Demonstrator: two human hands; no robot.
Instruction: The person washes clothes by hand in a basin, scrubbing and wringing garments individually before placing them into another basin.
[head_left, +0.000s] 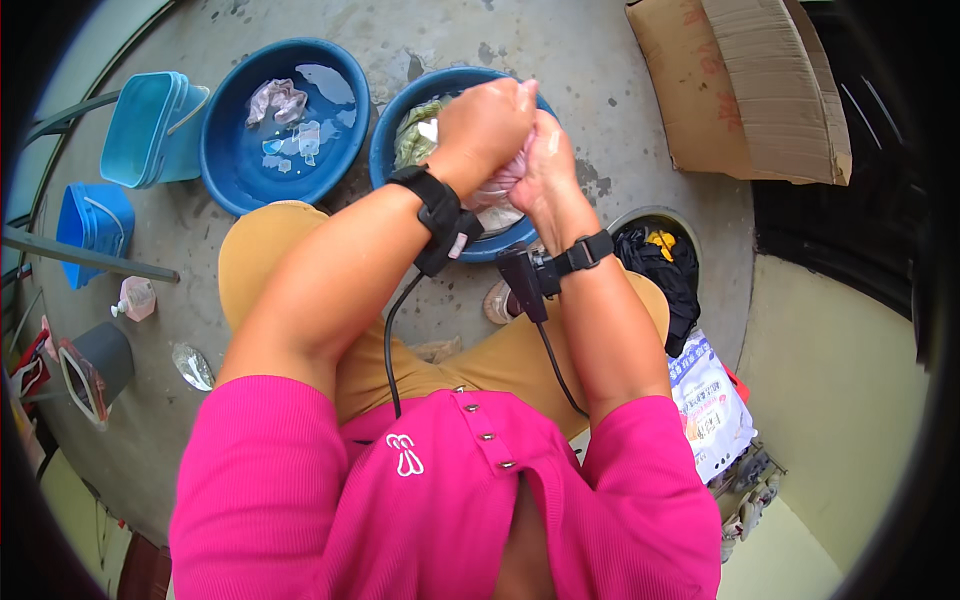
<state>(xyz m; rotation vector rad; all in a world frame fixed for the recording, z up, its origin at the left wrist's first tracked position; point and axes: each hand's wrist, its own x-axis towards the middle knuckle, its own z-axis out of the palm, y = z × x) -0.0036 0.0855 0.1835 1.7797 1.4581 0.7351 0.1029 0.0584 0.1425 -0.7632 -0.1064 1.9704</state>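
My left hand (486, 120) and my right hand (546, 154) are pressed together above a blue plastic basin (384, 135). Both grip a wet, pale pink cloth (504, 184), whose lower part hangs between my wrists. A light green cloth (414, 139) lies in the same basin, to the left of my hands. A second blue basin (214, 150) stands further left and holds water and a crumpled pale pink cloth (277, 101). My fingers hide part of the held cloth. Each wrist wears a black strap with a cabled device.
Two blue buckets (135, 135) (94, 232), a pink-capped bottle (136, 298) and a grey bin (112, 356) stand at left. At right are a cardboard box (720, 90), a tub of dark clothes (660, 277) and a printed plastic bag (709, 405). A metal bar juts in at left.
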